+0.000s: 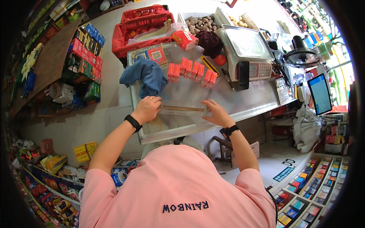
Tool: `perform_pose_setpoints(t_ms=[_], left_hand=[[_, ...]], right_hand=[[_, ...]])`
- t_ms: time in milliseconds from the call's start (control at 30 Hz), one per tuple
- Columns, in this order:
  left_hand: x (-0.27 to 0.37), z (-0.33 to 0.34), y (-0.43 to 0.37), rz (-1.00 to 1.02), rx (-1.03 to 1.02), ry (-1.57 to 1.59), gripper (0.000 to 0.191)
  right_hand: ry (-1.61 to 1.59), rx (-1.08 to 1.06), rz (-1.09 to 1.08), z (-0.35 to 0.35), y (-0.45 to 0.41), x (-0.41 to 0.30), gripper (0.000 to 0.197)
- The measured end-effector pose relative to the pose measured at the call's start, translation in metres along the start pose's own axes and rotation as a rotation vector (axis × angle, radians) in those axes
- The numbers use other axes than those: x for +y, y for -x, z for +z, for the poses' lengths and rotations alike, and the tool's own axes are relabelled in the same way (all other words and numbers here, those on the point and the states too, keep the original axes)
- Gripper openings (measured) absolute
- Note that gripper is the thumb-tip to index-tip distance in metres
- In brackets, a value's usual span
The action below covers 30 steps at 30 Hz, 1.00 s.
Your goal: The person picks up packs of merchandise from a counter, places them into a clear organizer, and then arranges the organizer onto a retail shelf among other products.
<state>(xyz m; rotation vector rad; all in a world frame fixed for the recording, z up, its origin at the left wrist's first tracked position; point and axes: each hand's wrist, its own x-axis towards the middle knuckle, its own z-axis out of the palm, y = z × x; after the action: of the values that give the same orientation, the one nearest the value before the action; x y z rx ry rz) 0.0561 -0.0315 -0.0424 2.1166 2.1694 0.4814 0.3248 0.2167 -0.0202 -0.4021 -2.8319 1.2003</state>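
A long, clear plastic box (pixel 184 104) lies level over the glass counter (pixel 245 98), with a brown strip showing along its length. My left hand (pixel 148 107) grips its left end, and a ring sits on one finger. At the opposite end, the fingers and thumb of my right hand (pixel 217 113) are closed around the edge. Beyond the box stand several small red-and-white cartons (pixel 188 68) in pairs, forming a curved row. A crumpled blue cloth (pixel 145 75) rests just past my left hand.
Behind the cartons lie a yellow utility knife (pixel 210 66), a pen (pixel 227 79) and a tomato (pixel 220 60). A phone (pixel 243 75) leans against the weighing scale (pixel 248 42). Red crates (pixel 119 37) border the far left; a screen (pixel 320 94) stands right.
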Motion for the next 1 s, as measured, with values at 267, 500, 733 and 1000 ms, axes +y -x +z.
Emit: perform_pose_setpoints(t_ms=[267, 500, 733, 1000], left_hand=[[0.001, 0.004, 0.002, -0.026, 0.026, 0.023, 0.025], [0.002, 0.006, 0.001, -0.007, 0.081, 0.001, 0.021], [0.001, 0.009, 0.000, 0.003, 0.101, 0.012, 0.024], [0.000, 0.010, 0.004, -0.018, 0.086, 0.045, 0.027]], right_hand=[[-0.038, 0.141, -0.048, -0.003, -0.001, 0.004, 0.073], [0.098, 0.631, 0.018, -0.041, -0.061, 0.028, 0.093], [0.072, 0.436, 0.119, -0.041, -0.074, 0.040, 0.088], [-0.490, 0.508, 0.091, -0.042, -0.041, 0.028, 0.061]])
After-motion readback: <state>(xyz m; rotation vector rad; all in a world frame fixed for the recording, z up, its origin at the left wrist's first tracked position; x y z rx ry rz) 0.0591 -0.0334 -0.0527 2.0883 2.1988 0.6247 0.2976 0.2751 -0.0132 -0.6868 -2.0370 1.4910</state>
